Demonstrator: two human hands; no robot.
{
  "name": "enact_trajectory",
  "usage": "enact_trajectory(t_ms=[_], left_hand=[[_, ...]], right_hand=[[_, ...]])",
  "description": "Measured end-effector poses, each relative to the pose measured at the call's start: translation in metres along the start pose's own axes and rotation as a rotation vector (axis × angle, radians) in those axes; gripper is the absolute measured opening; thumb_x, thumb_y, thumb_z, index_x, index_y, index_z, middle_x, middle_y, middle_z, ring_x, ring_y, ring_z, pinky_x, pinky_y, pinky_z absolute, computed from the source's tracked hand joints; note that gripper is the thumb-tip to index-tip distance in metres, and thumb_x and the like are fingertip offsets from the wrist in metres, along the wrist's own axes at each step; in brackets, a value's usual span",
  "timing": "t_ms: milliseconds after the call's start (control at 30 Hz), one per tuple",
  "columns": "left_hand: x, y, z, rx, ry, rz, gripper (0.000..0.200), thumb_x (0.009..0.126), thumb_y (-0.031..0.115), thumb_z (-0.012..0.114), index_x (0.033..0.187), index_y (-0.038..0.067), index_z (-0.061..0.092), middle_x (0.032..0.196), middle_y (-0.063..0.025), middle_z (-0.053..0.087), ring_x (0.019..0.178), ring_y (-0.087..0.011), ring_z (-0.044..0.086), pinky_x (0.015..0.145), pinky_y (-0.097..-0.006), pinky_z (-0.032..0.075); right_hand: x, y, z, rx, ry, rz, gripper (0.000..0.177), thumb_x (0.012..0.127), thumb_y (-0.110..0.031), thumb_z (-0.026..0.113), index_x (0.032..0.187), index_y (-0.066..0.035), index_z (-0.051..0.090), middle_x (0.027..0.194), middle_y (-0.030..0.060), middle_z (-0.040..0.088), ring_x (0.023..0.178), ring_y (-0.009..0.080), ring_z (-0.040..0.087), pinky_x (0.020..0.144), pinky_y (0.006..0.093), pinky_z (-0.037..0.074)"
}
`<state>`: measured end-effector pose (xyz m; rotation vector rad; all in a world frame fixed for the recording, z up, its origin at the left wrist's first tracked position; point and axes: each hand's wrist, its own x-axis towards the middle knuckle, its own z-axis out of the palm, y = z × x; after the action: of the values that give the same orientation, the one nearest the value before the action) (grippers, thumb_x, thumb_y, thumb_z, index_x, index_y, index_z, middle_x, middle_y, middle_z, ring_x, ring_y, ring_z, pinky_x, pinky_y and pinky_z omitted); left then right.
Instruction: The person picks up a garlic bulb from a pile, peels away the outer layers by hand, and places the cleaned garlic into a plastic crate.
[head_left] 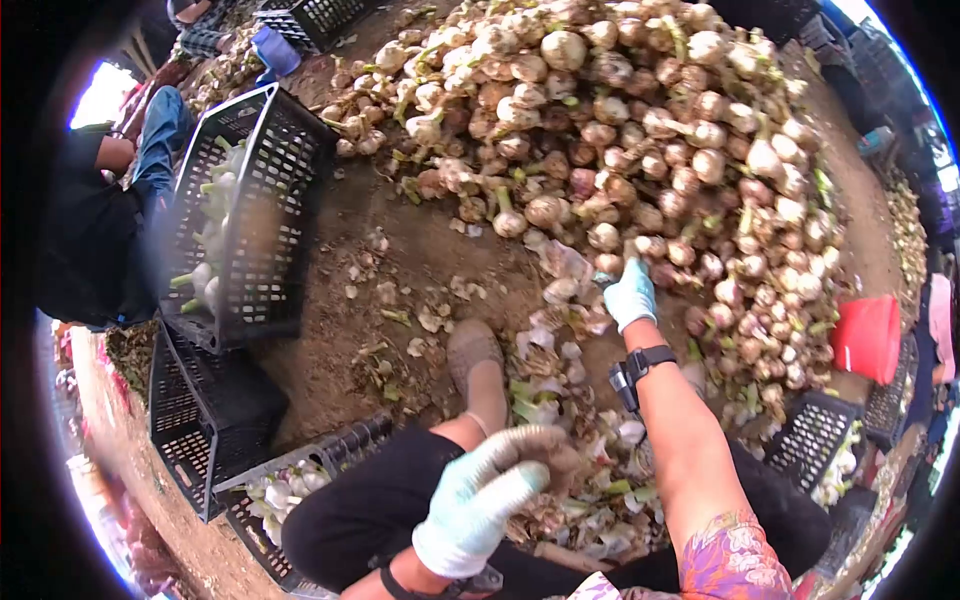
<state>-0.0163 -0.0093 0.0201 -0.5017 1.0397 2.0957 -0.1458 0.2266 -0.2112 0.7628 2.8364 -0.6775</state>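
Note:
My right hand [632,295], in a pale green-white glove, reaches to the near edge of a large heap of garlic bulbs [610,140]. Its fingers close around a garlic bulb [608,264] there, partly hidden by the glove; a dark patch shows beside the thumb side. Closer to me, my left hand [485,495] hovers above my lap in a similar glove with soiled fingertips. Its fingers curve away from the thumb, and I see nothing between them. Loose garlic skins and cut stalks [600,500] lie on the ground between my legs.
At left, a tilted black crate [262,215] holds trimmed garlic, with another black crate [200,420] below it. More garlic fills a crate [285,490] by my knee. On the right are a red container [866,338] and a black crate [815,435]. A person [100,220] sits at far left.

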Motion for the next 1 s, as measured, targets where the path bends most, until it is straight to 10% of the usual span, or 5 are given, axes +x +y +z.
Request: enact_trajectory(t_ms=[267,400,633,667,1000], left_hand=[[0.013,-0.005,0.001,0.175,0.1,-0.064,0.036,0.083,0.015,0.051,0.113,-0.005,0.045,0.101,-0.0136,0.057,0.093,-0.02,0.056,0.083,-0.0307,0.044],[0.007,-0.01,0.007,0.434,0.01,0.009,0.028,0.084,0.011,0.049,0.109,-0.002,0.05,0.091,-0.0041,0.057,0.081,-0.0104,0.054,0.072,-0.0219,0.043],[0.021,-0.048,-0.002,1.667,0.123,0.532,0.055,0.07,0.013,0.063,0.12,0.003,0.042,0.115,-0.0165,0.05,0.104,-0.0234,0.05,0.087,-0.0315,0.04],[0.023,-0.052,-0.002,1.674,0.106,0.553,0.055,0.07,0.013,0.063,0.12,0.003,0.042,0.115,-0.0165,0.05,0.104,-0.0234,0.05,0.087,-0.0315,0.04],[0.005,-0.056,0.01,1.361,-0.325,0.595,0.061,0.065,0.02,0.067,0.119,0.004,0.041,0.102,-0.0153,0.052,0.095,-0.0274,0.053,0.081,-0.0321,0.042]], right_hand=[[-0.042,-0.007,0.025,-0.04,-0.062,-0.148,0.044,0.069,-0.009,0.058,0.112,-0.01,0.046,0.119,0.0173,0.041,0.098,0.0368,0.049,0.081,0.0423,0.043],[-0.125,0.007,0.002,-0.339,-0.76,-0.524,0.025,0.073,-0.02,0.055,0.093,-0.006,0.06,0.093,0.019,0.059,0.089,0.0347,0.055,0.077,0.0414,0.045],[-0.205,0.059,-0.048,1.684,-0.735,0.561,0.031,0.078,-0.024,0.059,0.099,-0.002,0.059,0.086,0.0082,0.062,0.074,0.0192,0.059,0.064,0.032,0.047],[-0.2,0.122,0.044,1.121,-0.333,0.022,0.028,0.077,-0.021,0.056,0.098,-0.003,0.058,0.09,0.0104,0.061,0.08,0.0243,0.058,0.067,0.0375,0.046],[-0.269,-0.005,-0.154,0.516,0.104,-0.46,0.014,0.07,-0.002,0.056,0.084,0.0,0.056,0.07,0.017,0.058,0.064,0.0297,0.056,0.057,0.0333,0.043]])
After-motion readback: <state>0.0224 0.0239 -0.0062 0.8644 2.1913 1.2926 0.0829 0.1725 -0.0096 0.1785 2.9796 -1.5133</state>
